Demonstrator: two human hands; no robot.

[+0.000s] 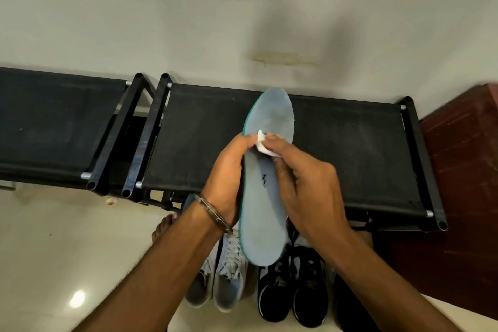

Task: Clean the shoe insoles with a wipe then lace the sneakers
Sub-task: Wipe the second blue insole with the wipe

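A long grey-blue insole (269,116) with a teal edge is held upright in front of me, toe end up. My left hand (229,175) grips its left edge near the middle. My right hand (304,183) pinches a small white wipe (262,144) against the insole's upper face. On the floor below stand a pair of grey laced sneakers (226,277) and a pair of black sneakers (293,288) with white soles.
A black fabric-topped bench (350,148) stands against the white wall, with a second one (54,127) to its left. A dark red wooden cabinet (463,183) is on the right. A bare foot (164,226) rests on the pale tiled floor.
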